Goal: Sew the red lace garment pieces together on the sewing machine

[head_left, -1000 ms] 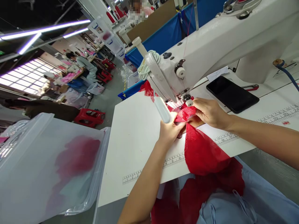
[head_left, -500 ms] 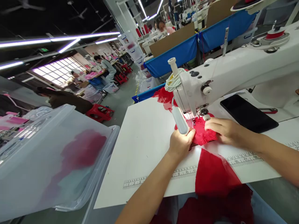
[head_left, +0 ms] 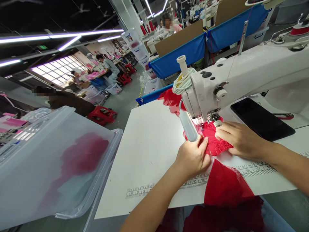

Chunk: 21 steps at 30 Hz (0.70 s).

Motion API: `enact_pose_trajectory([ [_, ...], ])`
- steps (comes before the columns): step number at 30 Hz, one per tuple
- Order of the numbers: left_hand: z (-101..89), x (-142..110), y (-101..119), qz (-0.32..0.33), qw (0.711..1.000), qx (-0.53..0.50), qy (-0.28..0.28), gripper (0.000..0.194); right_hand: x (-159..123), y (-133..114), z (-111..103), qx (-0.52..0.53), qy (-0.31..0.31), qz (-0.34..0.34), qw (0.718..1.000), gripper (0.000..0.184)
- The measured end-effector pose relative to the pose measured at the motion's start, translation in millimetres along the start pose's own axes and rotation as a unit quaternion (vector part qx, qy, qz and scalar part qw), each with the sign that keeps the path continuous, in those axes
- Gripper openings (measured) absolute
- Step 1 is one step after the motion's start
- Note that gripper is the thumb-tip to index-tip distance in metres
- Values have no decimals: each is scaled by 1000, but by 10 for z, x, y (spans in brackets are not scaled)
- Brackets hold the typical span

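A white sewing machine [head_left: 202,93] stands over a piece of red lace fabric [head_left: 216,140], part of which lies beneath its needle area. My left hand [head_left: 194,158] pinches the fabric's near left edge, just below the white machine lamp [head_left: 188,125]. On the right side, the curled fingers of my right hand [head_left: 234,138] grip the same fabric; some fingertips are hidden behind it. More red cloth [head_left: 224,183] hangs over the table's front edge, below both hands. Sheer red fabric [head_left: 170,100] spreads out behind the machine head.
A black phone [head_left: 262,117] lies on the white table [head_left: 147,138] right of the needle, near a red-handled tool [head_left: 285,116]. A printed ruler [head_left: 142,190] runs along the front edge. At left stands a translucent plastic bin [head_left: 55,161]. Several people sit at other tables beyond.
My left hand has shifted nearer to me and slightly right, along the fabric. The whole view has tilted a little, and more of the lace shows between my hands.
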<state>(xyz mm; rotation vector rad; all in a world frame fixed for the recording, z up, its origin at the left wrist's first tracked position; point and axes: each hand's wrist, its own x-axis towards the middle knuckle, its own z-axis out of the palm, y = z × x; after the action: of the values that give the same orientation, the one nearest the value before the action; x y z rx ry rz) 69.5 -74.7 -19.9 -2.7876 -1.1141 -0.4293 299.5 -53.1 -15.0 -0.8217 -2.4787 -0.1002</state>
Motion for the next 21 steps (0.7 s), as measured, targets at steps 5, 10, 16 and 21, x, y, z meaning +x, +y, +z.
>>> enact_pose_trajectory([
  [5, -64, -49, -2, 22, 1000, -5, -20, 60, 22, -1, -24, -7, -1, -16, 1000, 23],
  [10, -149, -33, -17, 25, 999, -19, -39, 50, 6, 19, 1, -6, -1, -22, 1000, 24],
  [16, -156, -43, -23, 8, 1000, -15, -27, 67, -17, 23, 38, -12, 13, -29, 999, 25],
  [21, -100, -63, -41, 13, 1000, -3, -19, 73, 3, 13, 5, -7, 0, -25, 1000, 23],
])
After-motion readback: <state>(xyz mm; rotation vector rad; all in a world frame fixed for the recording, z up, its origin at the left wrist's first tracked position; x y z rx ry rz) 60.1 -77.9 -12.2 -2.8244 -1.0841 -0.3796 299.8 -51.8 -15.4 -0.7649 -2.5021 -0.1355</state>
